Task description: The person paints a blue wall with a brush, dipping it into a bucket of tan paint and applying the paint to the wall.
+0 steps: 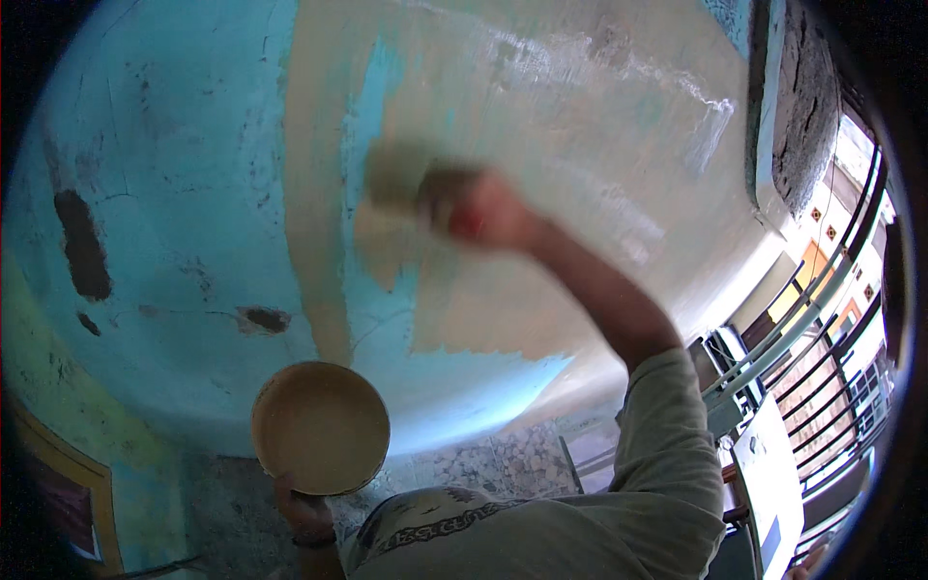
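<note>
My right hand (498, 213) is raised to the wall, closed round a wide paintbrush (394, 176). Motion blurs both the hand and the brush, and the bristles look as if they are at the wall surface. Down at the left, my left hand (302, 512) grips the near edge of a round tub (387, 440). Beige paint (321, 425) lies inside it. The wall (203, 193) is turquoise on the left, with a broad beige painted area (561, 174) on the right. Turquoise strips show between the beige bands.
Dark bare patches (82, 245) and cracks mark the turquoise wall. A yellow-framed opening (101, 503) is at the lower left. Speckled floor (474, 464) shows below the wall. On the right are a metal railing (822, 319) and a white-topped table (770, 474).
</note>
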Demonstrator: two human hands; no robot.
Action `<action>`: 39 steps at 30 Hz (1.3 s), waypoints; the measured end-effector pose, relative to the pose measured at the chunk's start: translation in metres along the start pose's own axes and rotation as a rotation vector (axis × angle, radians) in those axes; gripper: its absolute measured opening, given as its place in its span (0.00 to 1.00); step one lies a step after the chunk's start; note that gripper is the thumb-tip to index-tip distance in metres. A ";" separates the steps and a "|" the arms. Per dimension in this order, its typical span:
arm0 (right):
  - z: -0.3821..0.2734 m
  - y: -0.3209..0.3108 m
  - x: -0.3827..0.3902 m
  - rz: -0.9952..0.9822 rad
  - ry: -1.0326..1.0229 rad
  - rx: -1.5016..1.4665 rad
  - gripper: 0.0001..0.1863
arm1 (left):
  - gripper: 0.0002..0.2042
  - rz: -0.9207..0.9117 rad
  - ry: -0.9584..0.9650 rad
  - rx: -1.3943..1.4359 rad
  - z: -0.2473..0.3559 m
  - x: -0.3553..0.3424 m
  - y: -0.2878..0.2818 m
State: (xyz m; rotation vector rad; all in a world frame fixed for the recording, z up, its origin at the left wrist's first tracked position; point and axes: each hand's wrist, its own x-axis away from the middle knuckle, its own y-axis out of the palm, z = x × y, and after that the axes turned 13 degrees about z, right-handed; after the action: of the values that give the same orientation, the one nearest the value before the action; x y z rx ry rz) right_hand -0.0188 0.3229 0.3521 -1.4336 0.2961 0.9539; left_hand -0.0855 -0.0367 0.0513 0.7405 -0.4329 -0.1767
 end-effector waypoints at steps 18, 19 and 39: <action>0.003 -0.030 0.028 -0.003 0.018 0.106 0.07 | 0.28 0.011 0.018 0.041 -0.012 -0.007 0.002; 0.012 -0.056 0.003 0.102 0.129 0.191 0.07 | 0.28 0.020 0.028 0.037 -0.007 0.003 0.009; 0.003 -0.053 -0.084 0.089 0.250 0.142 0.08 | 0.25 -0.010 0.121 -0.103 -0.018 0.009 0.009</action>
State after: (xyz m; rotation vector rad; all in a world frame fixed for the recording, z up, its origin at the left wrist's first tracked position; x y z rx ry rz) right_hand -0.0343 0.3019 0.4481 -1.4183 0.6053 0.8071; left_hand -0.0689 -0.0215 0.0487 0.6490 -0.3026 -0.1616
